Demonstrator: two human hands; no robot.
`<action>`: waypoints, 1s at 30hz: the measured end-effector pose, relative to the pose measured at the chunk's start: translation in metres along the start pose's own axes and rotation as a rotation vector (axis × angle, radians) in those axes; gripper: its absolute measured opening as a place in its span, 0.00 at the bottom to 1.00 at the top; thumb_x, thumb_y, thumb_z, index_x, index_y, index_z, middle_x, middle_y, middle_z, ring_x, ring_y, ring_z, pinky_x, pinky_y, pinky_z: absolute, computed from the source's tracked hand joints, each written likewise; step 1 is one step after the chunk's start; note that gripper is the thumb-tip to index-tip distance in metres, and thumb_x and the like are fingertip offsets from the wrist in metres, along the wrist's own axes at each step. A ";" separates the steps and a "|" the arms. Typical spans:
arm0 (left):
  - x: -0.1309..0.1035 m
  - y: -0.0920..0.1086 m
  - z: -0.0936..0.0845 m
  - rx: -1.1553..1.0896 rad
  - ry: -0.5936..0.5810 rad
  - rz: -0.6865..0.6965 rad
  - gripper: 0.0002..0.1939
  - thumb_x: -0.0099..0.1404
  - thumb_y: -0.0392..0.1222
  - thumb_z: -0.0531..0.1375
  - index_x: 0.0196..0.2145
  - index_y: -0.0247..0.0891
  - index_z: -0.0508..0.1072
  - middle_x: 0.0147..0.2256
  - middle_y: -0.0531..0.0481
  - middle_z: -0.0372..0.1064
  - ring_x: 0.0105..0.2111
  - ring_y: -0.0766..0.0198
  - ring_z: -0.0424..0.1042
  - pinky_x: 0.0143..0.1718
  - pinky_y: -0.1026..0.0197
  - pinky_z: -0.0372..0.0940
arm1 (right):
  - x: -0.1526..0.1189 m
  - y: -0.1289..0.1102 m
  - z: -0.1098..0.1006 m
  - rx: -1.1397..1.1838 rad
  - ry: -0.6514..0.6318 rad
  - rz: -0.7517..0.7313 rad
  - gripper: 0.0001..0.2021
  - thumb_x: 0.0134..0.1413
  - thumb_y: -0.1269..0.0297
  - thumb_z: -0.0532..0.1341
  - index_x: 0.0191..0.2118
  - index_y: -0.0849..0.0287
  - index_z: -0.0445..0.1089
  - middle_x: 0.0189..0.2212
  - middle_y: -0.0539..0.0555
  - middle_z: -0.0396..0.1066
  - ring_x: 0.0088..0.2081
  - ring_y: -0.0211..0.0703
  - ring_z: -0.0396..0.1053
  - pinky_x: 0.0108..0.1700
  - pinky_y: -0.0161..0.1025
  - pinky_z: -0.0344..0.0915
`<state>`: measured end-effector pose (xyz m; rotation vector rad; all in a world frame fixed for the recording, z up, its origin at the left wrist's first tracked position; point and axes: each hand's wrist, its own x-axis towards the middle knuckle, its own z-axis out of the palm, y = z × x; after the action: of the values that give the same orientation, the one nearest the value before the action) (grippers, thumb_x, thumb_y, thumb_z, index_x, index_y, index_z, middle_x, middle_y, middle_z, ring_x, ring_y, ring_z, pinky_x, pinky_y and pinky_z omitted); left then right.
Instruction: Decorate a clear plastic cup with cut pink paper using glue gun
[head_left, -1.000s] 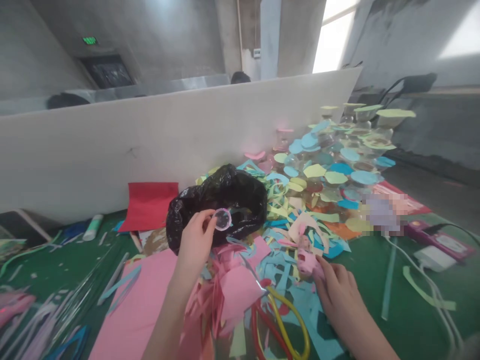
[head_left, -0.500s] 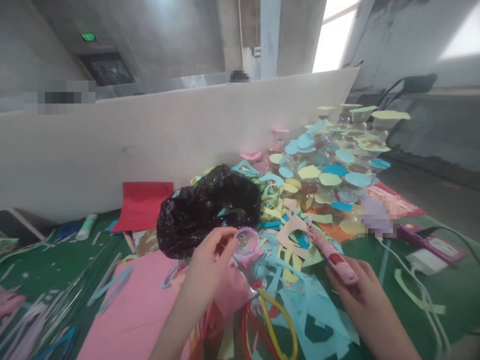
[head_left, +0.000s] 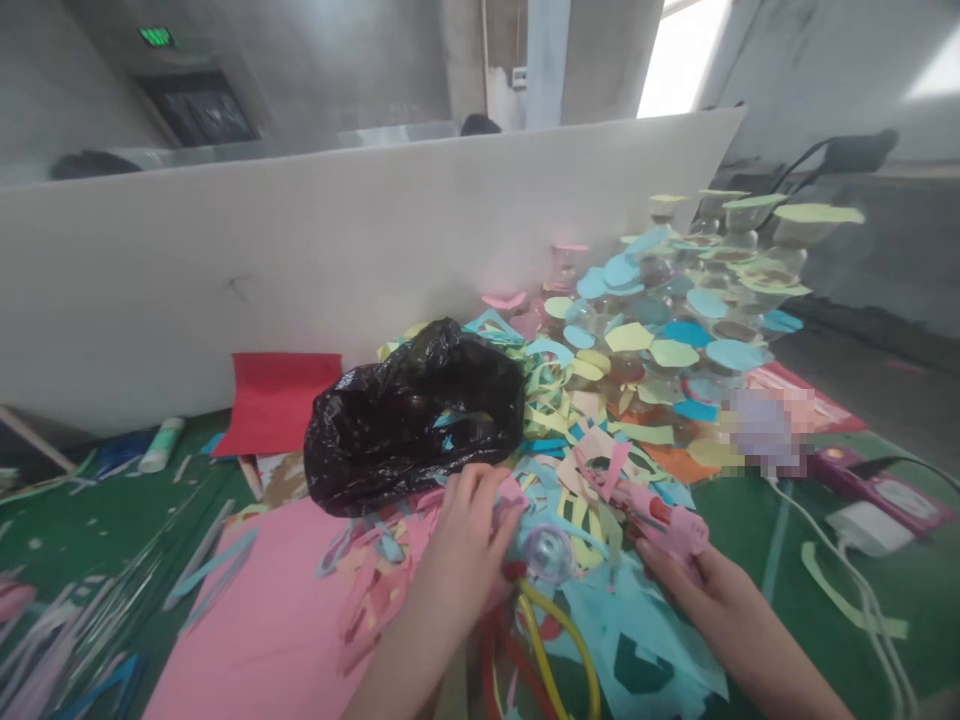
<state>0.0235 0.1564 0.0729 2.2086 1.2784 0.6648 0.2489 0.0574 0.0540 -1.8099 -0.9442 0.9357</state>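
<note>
My left hand (head_left: 471,515) is closed in a pinch on a piece of pink paper (head_left: 511,494), in front of the black plastic bag. Just right of its thumb is a clear plastic cup (head_left: 551,553) with a purplish rim; whether the fingers also hold it is hidden. My right hand (head_left: 694,575) is wrapped around a pink glue gun (head_left: 667,518), its front end pointing up and left over the paper scraps. Below the cup lie scissors with yellow (head_left: 581,640) and red (head_left: 495,660) handles. Cut blue paper (head_left: 637,620) is spread between the hands.
A black plastic bag (head_left: 360,430) stands open at the middle. Clear plastic pieces with paper discs (head_left: 739,353) are piled at the back right. A white board (head_left: 300,250) forms the back edge. A power strip (head_left: 892,490) and cable lie right; pink paper sheets (head_left: 247,620) lie left.
My left hand has moved right and slightly down, and now pinches pink paper instead of the clear cup's edge. Pink scraps show beside it. The glue gun has turned slightly in my right hand.
</note>
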 end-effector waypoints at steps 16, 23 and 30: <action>0.040 0.018 0.021 0.223 -0.001 0.395 0.18 0.74 0.39 0.47 0.58 0.42 0.65 0.50 0.41 0.64 0.47 0.54 0.63 0.48 0.46 0.67 | -0.005 0.020 0.000 -0.018 -0.007 -0.013 0.21 0.49 0.47 0.63 0.40 0.58 0.80 0.22 0.51 0.75 0.25 0.46 0.72 0.27 0.35 0.70; 0.062 0.018 0.015 0.111 -0.216 0.311 0.17 0.73 0.41 0.49 0.54 0.48 0.71 0.51 0.44 0.64 0.49 0.54 0.62 0.53 0.47 0.65 | -0.006 0.018 0.000 -0.006 -0.009 -0.004 0.21 0.46 0.48 0.65 0.42 0.56 0.81 0.31 0.54 0.81 0.28 0.50 0.76 0.28 0.36 0.74; 0.069 0.017 0.014 0.077 -0.211 0.354 0.11 0.72 0.41 0.52 0.39 0.44 0.75 0.46 0.47 0.65 0.46 0.56 0.62 0.51 0.51 0.65 | -0.004 0.017 -0.002 0.001 0.015 -0.001 0.22 0.48 0.47 0.62 0.43 0.56 0.81 0.38 0.55 0.82 0.36 0.54 0.79 0.34 0.39 0.76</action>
<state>0.0732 0.2071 0.0845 2.5203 0.8293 0.4974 0.2524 0.0479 0.0402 -1.8129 -0.9353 0.9200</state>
